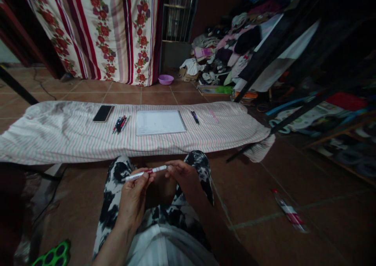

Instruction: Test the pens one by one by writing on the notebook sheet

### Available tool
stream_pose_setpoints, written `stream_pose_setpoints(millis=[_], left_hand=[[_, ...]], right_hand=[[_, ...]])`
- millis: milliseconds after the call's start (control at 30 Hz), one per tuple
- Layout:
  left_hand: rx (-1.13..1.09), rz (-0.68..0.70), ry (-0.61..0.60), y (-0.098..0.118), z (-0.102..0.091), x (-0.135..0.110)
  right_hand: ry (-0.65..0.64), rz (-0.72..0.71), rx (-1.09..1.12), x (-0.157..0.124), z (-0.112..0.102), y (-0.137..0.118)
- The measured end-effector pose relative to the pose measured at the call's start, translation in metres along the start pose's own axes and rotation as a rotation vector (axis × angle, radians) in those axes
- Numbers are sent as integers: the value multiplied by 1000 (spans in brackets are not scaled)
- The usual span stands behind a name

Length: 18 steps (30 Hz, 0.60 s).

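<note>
- nearest to the camera was my own pale shirt (164,246), gathered over my lap, with my black-and-white patterned trousers (109,197) running out to both knees.
- my left hand (136,187) was closed around a white-and-red pen (150,171), thumb pressed on the barrel, fingers curled beneath it.
- my right hand (185,176) was narrow, thumb and fingertips brought together at the pen's right end.
- so the pen lay between my two hands, slanting a little upward to the right, above the gap between my legs and short of the desk (88,142).
- the desk stretched across in front of my knees under a striped cloth (223,134).
- on it, from left to right, i had a dark-screened phone (103,113), a loose bunch of pens (120,124), and a spiral notebook (160,122) with its binding on the right and a mostly white page showing.
- just right of the notebook lay some dark pens (195,117), close together; past them was something thin and pink (214,116), too faint to name.
- on the tiled floor (246,203) to my right a bottle (289,211) lay on its side.
- beyond the desk hung a floral curtain (114,35), a purple basin (166,79) near its foot, a heap of clothes (226,48) farther right.
</note>
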<state>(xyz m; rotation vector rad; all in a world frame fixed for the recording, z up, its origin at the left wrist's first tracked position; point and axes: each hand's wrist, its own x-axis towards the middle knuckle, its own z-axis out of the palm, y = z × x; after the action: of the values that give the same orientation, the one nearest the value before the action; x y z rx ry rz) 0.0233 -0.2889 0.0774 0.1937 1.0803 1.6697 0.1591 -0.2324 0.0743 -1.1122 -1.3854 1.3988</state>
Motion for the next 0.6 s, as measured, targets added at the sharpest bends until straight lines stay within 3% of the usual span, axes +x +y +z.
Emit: stream_pose_setpoints(millis=[233, 600], left_hand=[[-16, -3, -19, 3, -4, -7], [-74, 13, -66, 16, -10, -19]], right_hand=[[18, 52, 47, -6, 6, -4], [55, 16, 141, -16, 22, -11]])
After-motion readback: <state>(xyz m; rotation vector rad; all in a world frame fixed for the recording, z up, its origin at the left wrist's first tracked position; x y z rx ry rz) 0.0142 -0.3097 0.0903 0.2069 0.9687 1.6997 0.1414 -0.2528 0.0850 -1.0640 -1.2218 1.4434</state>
